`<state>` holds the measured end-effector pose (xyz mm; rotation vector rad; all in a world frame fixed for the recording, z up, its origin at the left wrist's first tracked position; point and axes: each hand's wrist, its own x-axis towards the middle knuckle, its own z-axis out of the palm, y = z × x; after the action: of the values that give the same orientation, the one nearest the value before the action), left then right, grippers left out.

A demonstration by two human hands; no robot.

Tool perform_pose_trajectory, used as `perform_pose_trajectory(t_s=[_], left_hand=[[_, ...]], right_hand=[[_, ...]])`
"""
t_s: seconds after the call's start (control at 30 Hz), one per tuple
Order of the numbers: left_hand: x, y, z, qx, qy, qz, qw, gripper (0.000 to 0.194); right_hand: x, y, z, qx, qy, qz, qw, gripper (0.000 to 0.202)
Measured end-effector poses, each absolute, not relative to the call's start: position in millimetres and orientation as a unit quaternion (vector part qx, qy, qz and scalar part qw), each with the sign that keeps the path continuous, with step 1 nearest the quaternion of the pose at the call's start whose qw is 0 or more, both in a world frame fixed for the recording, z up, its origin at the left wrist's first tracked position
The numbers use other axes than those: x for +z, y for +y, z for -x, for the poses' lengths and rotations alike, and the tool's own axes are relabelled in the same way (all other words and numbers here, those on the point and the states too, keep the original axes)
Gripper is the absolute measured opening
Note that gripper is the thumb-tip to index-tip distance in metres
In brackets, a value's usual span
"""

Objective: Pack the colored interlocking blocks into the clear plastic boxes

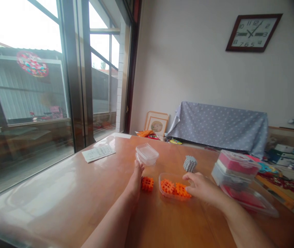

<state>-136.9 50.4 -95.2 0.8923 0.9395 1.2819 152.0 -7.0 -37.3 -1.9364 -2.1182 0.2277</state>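
Note:
My left hand [135, 181] is seen edge-on with its fingers stretched forward, open, close to the left side of an orange lattice-like plastic block [147, 184] on the table. Just beyond its fingertips stand stacked clear plastic containers [147, 154]. Over the right rim of a clear plastic box [162, 197] reaches my right hand [201, 187], its thumb and forefinger apart. Inside that box lie two orange lattice blocks, one at the left [167, 186] and one at the right [182, 190], the latter nearest my right thumb. Behind the hand sits a stack of grey notched pieces [190, 163].
Stacked plastic boxes [236, 168] with pink and red contents stand on the right of the brown table [84, 203]. Written sheets [99, 153] lie at the left near the window. A cloth-draped piece of furniture [219, 124] stands beyond, under a wall clock [254, 32].

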Motion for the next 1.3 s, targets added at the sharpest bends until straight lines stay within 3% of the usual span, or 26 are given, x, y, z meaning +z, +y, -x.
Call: perform_pose_trajectory(t_s=[0.4, 0.73, 1.1, 1.3], left_hand=[[-93.4, 49.5, 138.4, 0.544, 0.414, -0.400, 0.611, 0.091], [-95.2, 50.4, 137.7, 0.538, 0.419, -0.401, 0.612, 0.091], [-90.8, 48.4, 137.8, 0.542, 0.414, -0.395, 0.616, 0.088], [-89.4, 47.8, 137.6, 0.537, 0.416, -0.394, 0.619, 0.089]], right_hand=[[-42.2, 2.4, -97.0, 0.068, -0.762, 0.632, 0.123, 0.022], [-41.9, 11.9, -108.2, 0.095, -0.762, 0.617, 0.171, 0.037], [-34.6, 2.1, -130.0, 0.038, -0.761, 0.646, 0.050, 0.032], [-34.6, 0.2, -135.5, 0.047, -0.756, 0.651, 0.043, 0.029]])
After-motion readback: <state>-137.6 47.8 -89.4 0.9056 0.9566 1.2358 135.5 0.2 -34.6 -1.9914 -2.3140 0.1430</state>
